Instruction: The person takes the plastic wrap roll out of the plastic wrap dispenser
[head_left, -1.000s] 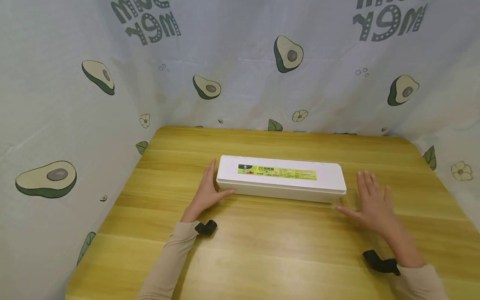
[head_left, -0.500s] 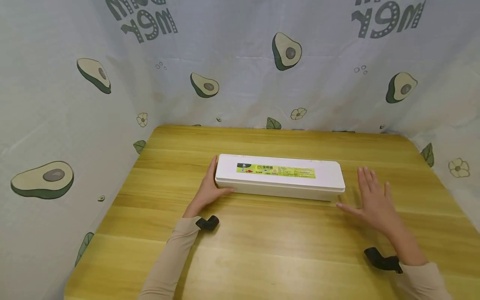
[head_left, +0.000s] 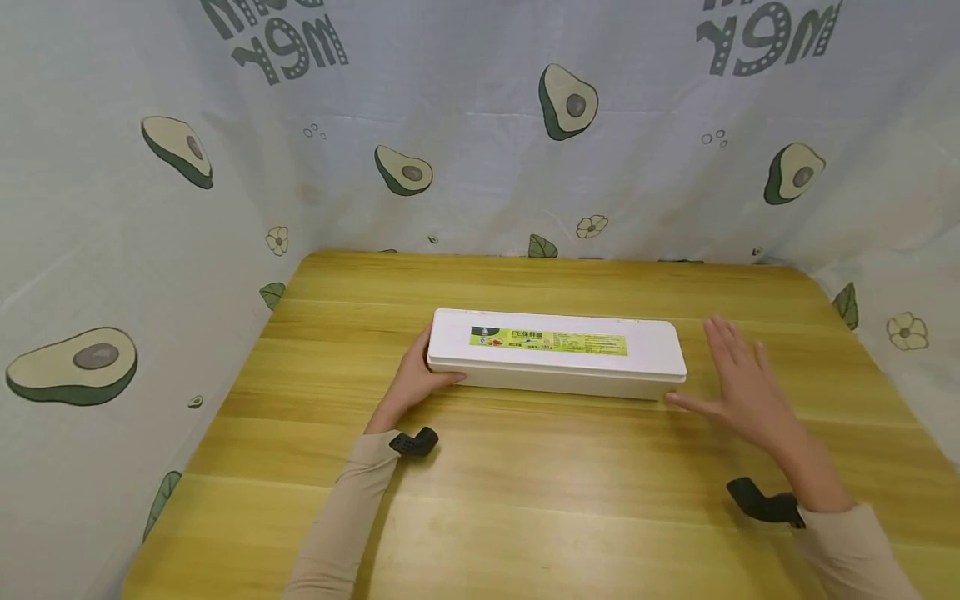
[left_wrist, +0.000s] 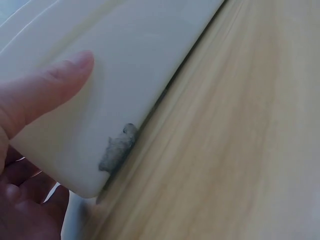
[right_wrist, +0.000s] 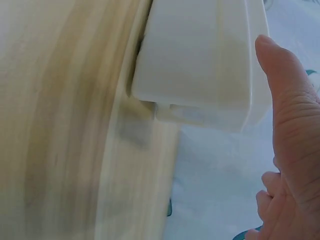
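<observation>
A long white cling film box (head_left: 652,343) with a yellow-green label on its lid lies crosswise on the table. My left hand (head_left: 408,383) grips its left end, thumb on the front face. In the left wrist view the thumb (left_wrist: 55,85) lies flat against the white side, and the other fingers (left_wrist: 32,192) bend round the end, partly hidden. Beside the right end, my right hand (head_left: 746,400) hovers with fingers straight and thumb spread toward the front corner. The right wrist view has its thumb (right_wrist: 290,100) overlapping the box's edge.
The wooden table (head_left: 540,500) has rounded back corners. White curtain (head_left: 480,100) printed with avocados hangs behind it and along both sides. A black wrist camera (head_left: 415,442) sits at the left cuff, another black camera (head_left: 761,502) at the right.
My left fingers have closed round the box's left end, their tips now behind it. My right hand has moved slightly forward and left, nearer the right end. The head view has shifted a little.
</observation>
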